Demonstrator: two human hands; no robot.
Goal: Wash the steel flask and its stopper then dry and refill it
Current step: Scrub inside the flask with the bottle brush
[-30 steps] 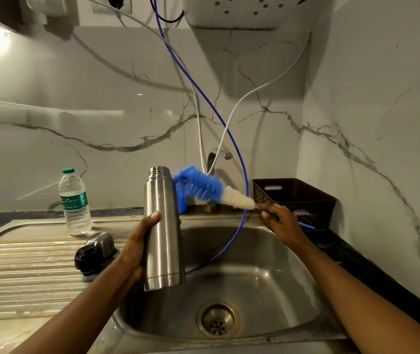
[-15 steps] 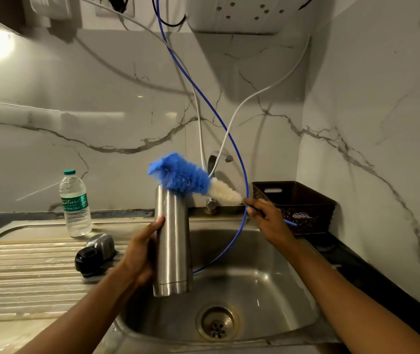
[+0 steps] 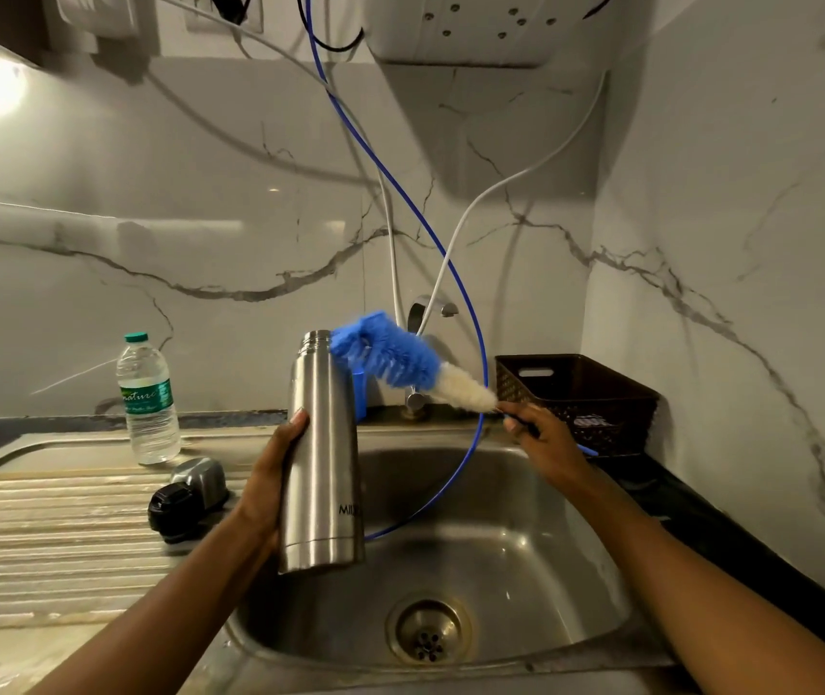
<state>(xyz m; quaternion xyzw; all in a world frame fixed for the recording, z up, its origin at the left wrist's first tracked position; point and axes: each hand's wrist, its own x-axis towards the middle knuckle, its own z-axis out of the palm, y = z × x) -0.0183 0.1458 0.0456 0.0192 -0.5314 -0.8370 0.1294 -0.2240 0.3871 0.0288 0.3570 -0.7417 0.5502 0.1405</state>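
Over sink [image 3: 551, 554], flask [image 3: 323, 453] gripped; brush [image 3: 393, 351] pinched

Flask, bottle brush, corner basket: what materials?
Tall silver flask: brushed stainless steel, likely; fine vertical sheen.
Blue-and-white bottle brush: soft synthetic bristles, apparently; fuzzy edge.
Dark brown perforated basket: moulded plastic, probably; matte, pierced walls.

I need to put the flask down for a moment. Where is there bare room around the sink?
The drainboard's ridged stretch in front of the stopper and bottle, toward its near-left corner, is bare. The basin floor between the drain and right wall is bare too. Crowded: the back rim by the tap, with blue hose, brush and basket.
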